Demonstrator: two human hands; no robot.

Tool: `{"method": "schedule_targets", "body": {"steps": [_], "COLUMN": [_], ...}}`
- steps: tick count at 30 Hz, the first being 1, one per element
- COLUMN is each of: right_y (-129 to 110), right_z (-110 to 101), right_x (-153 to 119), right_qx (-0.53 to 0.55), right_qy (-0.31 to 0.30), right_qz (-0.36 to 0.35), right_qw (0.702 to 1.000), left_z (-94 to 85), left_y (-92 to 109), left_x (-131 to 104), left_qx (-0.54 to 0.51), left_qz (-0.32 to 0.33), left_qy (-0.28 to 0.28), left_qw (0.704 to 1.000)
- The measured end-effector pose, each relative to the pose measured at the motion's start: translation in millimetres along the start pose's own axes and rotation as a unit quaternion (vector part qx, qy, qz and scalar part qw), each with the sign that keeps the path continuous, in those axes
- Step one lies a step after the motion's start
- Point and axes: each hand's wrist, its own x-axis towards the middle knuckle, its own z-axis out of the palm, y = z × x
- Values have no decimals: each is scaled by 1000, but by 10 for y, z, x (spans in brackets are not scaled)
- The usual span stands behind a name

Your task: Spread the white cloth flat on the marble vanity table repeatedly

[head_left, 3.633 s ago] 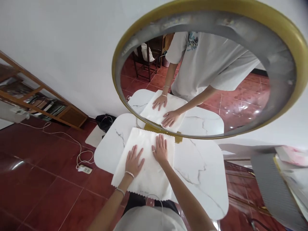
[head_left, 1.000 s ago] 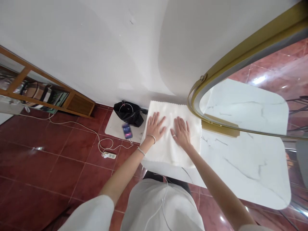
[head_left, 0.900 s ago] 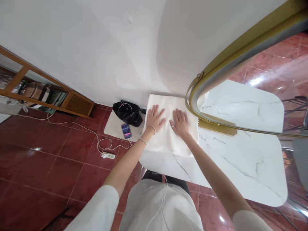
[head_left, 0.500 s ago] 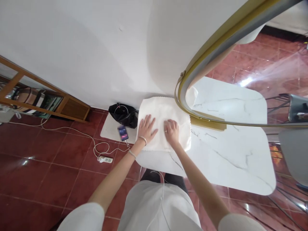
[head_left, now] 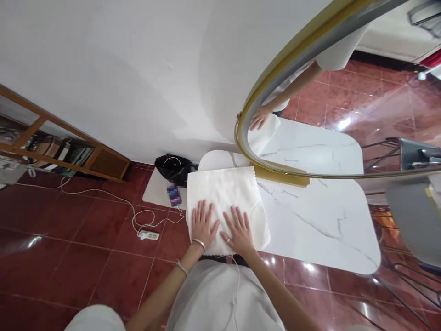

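A white cloth (head_left: 223, 186) with zigzag edges lies at the left end of the white marble-patterned table (head_left: 320, 220), reaching its front edge. My left hand (head_left: 203, 224) rests flat on the cloth's lower left part, fingers spread. To its right, my right hand (head_left: 240, 232) also presses flat on the cloth, with fingers apart and a ring on one of them. Neither hand grips anything. Faint creases run through the cloth beyond the fingertips and near its right side.
A gold-framed mirror (head_left: 246, 103) stands at the table's back edge. Left of the table are a black bag (head_left: 174, 170), a phone (head_left: 174, 196), a power strip (head_left: 149, 235) with a cable, and a wooden shelf (head_left: 108, 164). A chair (head_left: 411, 220) is at the right.
The cloth has moved toward my body, baring the table's back left corner. Both hands have come nearer too, and my right hand's curled fingers have spread out flat.
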Motion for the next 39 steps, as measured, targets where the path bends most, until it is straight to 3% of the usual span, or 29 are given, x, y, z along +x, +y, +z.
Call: {"method": "schedule_targets", "body": {"steps": [7,13,15,17,20,22,26,29,32,34,36,39], "right_y": [332,1014,1254,1426,1507,1458,1262,1161,1168,1223,1301,1439], "right_z": [-41,-182,-270,-357,-449,-484,-548,-592,-558,-493,-465,-696], "right_x": [-432,-923,-1055,-1129,-1106,-1016,-756,-586,-520,-543,-593,-603], "right_qx": [-21,-52,-46,-25,19,54,135,190,263,316,337,303], "right_qy": [48,90,81,62,34,17,-33,-73,-78,4,125,299], "right_qz": [61,138,142,141,148,148,142,180,227,246,257,260], "right_qw": [997,985,986,988,988,987,980,962,935,916,897,867], "left_z": [147,365,378,342,216,101,-196,-510,-899,-1186,-1508,-2099], "left_y": [610,1418,1635,1776,1814,1727,1439,1421,1760,2109,2435,2717], "left_x": [73,284,396,581,1000,1305,1671,1630,1406,1238,1127,1149], "left_qx": [-19,-73,-100,-136,-199,-229,-269,-284,-298,-290,-244,-195], "left_qz": [45,136,135,52,-143,-184,-118,-52,89,256,380,486], "left_qy": [-11,-12,-19,-18,-10,-13,-35,-39,-55,-92,-109,-60], "left_qw": [999,988,986,989,969,956,955,957,949,917,885,850]}}
